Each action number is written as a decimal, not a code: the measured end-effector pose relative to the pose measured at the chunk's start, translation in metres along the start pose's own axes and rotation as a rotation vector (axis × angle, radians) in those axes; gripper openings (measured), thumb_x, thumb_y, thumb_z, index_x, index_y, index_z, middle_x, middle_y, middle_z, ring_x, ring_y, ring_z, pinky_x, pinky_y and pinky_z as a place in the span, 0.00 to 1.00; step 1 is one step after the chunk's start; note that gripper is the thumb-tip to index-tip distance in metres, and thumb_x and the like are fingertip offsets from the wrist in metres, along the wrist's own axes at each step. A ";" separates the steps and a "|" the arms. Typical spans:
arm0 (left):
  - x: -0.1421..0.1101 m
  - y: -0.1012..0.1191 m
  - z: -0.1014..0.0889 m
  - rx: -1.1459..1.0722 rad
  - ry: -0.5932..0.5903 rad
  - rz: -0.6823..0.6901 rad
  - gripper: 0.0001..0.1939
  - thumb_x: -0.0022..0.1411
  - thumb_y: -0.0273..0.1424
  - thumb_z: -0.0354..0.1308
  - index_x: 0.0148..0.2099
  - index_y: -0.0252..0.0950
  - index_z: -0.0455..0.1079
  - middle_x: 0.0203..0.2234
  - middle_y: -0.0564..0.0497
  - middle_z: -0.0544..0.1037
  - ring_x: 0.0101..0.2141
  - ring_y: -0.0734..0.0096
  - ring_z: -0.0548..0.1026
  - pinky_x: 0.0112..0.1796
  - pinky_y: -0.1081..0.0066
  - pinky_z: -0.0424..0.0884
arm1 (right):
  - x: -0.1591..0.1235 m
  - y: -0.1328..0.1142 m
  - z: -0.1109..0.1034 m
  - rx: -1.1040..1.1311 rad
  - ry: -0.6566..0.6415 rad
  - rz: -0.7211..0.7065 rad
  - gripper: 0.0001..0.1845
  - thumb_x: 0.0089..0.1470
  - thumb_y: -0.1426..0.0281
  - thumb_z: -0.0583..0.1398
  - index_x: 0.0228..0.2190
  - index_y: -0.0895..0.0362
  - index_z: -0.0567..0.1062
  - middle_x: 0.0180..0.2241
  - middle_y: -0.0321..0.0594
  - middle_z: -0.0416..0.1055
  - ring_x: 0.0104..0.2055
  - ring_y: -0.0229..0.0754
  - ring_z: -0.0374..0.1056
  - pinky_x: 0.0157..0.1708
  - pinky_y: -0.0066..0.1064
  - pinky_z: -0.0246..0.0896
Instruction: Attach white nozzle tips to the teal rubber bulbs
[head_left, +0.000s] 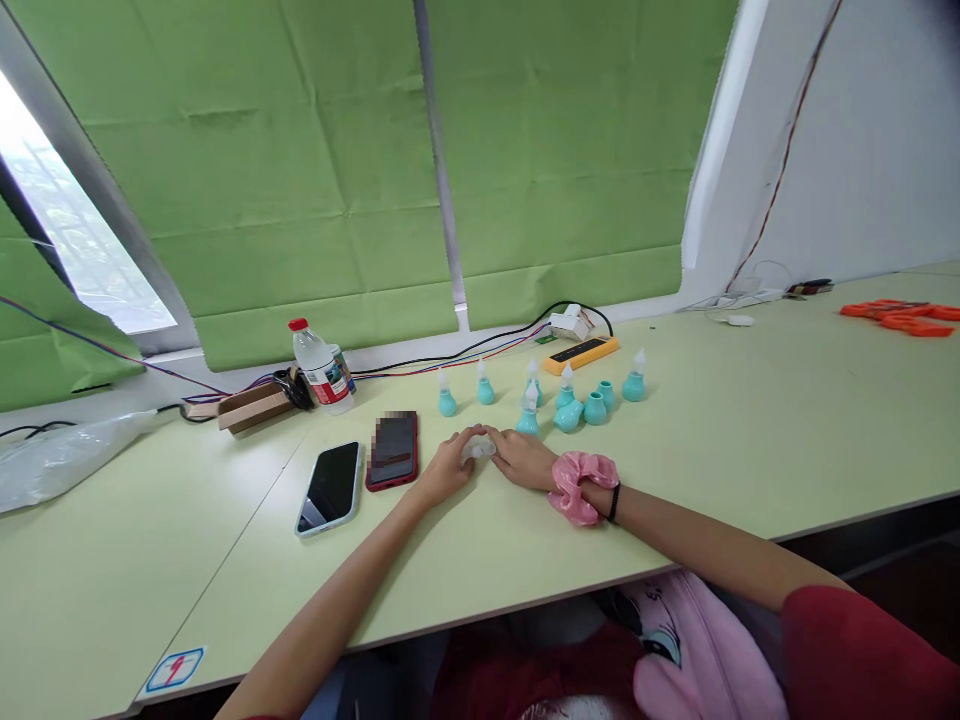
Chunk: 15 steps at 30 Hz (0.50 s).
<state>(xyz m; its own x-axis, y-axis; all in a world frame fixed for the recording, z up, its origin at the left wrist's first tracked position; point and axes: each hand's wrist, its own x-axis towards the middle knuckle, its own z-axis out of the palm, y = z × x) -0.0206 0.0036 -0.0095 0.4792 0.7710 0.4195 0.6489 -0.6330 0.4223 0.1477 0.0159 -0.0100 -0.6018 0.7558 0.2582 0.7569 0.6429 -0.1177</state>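
My left hand (452, 465) and my right hand (526, 460) meet over the table, fingers curled from both sides around a small cluster of translucent whitish pieces (478, 449). The exact shape of these pieces is too small to make out, and the fingers partly cover them. Just beyond my right hand stand several turquoise bulbs with clear pointed tips, one of them a tipped bulb (528, 422) close to my fingers. A turquoise bulb without a visible tip (568, 416) lies on its side, and an open-topped turquoise bulb (595, 408) stands beside it.
Left of my hands lie a red-cased phone (393, 455) and a light-cased phone (330, 488). Behind them are a water bottle (322, 368) and an open cardboard box (259, 403). A yellow power strip (581, 355) with cables lies at the back; orange scissors (900, 315) lie far right.
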 end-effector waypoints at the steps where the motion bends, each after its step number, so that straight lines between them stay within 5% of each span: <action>1: 0.000 0.000 0.001 0.005 0.020 0.009 0.28 0.45 0.17 0.44 0.51 0.37 0.53 0.47 0.49 0.64 0.47 0.68 0.62 0.46 0.67 0.59 | 0.000 -0.001 -0.001 -0.022 0.002 0.000 0.21 0.52 0.69 0.46 0.48 0.63 0.56 0.35 0.51 0.66 0.38 0.46 0.63 0.34 0.34 0.55; 9: 0.004 -0.006 -0.002 0.124 0.027 0.034 0.21 0.48 0.22 0.48 0.47 0.38 0.60 0.45 0.48 0.66 0.43 0.67 0.66 0.43 0.69 0.63 | -0.004 -0.005 -0.008 0.053 0.016 -0.010 0.17 0.49 0.70 0.51 0.43 0.59 0.62 0.37 0.45 0.65 0.39 0.43 0.61 0.37 0.31 0.53; 15: 0.002 -0.011 -0.002 0.210 -0.001 0.066 0.17 0.50 0.22 0.47 0.44 0.36 0.63 0.47 0.46 0.65 0.45 0.66 0.65 0.44 0.69 0.61 | -0.003 0.004 -0.006 0.210 0.063 -0.080 0.17 0.44 0.77 0.53 0.40 0.60 0.65 0.27 0.38 0.68 0.30 0.38 0.62 0.32 0.27 0.53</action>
<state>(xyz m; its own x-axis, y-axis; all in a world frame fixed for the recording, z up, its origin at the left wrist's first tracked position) -0.0281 0.0115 -0.0114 0.5251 0.7288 0.4395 0.7252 -0.6534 0.2171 0.1537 0.0157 -0.0056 -0.6353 0.6966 0.3333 0.6341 0.7169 -0.2897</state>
